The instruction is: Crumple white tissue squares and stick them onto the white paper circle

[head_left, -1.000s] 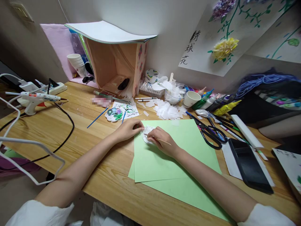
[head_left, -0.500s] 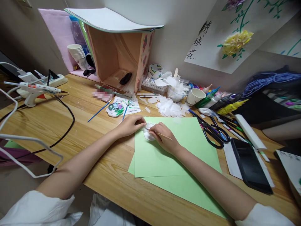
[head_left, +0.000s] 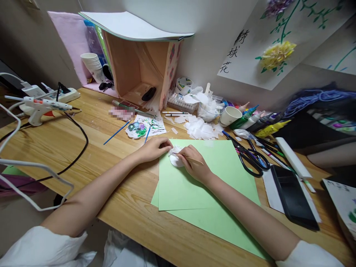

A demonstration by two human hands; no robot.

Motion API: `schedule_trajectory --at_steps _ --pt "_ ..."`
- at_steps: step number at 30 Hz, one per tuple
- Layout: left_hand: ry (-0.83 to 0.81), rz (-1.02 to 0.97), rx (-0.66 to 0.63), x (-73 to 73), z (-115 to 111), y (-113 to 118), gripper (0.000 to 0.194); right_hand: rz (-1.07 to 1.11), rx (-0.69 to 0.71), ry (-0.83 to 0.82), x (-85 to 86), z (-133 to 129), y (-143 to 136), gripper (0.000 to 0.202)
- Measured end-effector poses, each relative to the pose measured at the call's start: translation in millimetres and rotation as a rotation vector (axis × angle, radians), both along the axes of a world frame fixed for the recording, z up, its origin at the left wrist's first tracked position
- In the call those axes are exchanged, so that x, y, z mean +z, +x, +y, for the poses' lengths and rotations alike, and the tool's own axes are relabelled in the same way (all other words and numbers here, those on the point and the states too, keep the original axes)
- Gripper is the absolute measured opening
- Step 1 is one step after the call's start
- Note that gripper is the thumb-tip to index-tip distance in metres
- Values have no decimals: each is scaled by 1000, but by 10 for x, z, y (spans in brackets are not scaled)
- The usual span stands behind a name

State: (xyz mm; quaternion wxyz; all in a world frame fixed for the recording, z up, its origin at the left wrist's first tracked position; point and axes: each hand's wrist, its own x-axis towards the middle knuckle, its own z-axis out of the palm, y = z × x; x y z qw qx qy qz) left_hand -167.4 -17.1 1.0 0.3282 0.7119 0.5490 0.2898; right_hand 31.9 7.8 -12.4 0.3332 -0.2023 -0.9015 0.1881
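Note:
My right hand (head_left: 194, 161) grips a thin wooden stick (head_left: 194, 160), its far end over a small round white piece (head_left: 176, 160) on the light green paper (head_left: 211, 189). Crumpled white tissue paper (head_left: 174, 150) sits on the round piece's upper part. At its left edge, my left hand (head_left: 156, 148) pinches the tissue between thumb and forefinger, its wrist by the sheet's edge. The stick's tip is partly hidden by my right fingers.
Black-handled scissors (head_left: 249, 157) and a dark phone (head_left: 294, 198) lie right. Behind are torn white paper scraps (head_left: 201, 128), a paper cup (head_left: 230, 116) and paint bottles. A glue gun (head_left: 39, 109) with cables stands left; a painted palette (head_left: 136, 129) lies behind my left hand.
The camera view has shifted slightly. Both hands stay at the white piece, with only a tiny movement of the fingers and stick.

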Motion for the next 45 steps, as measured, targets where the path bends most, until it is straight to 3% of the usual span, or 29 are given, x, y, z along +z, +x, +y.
schedule_trajectory --at_steps 11,24,45 --pt "9 4 5 -20 -8 2 20 -1 55 6 -35 17 2 9" --pt "1 31 18 4 -11 12 21 -58 -73 -24 15 -27 -40 17" --pt "-31 -49 24 8 -12 28 21 -17 -107 -61 8 3 -58 18"
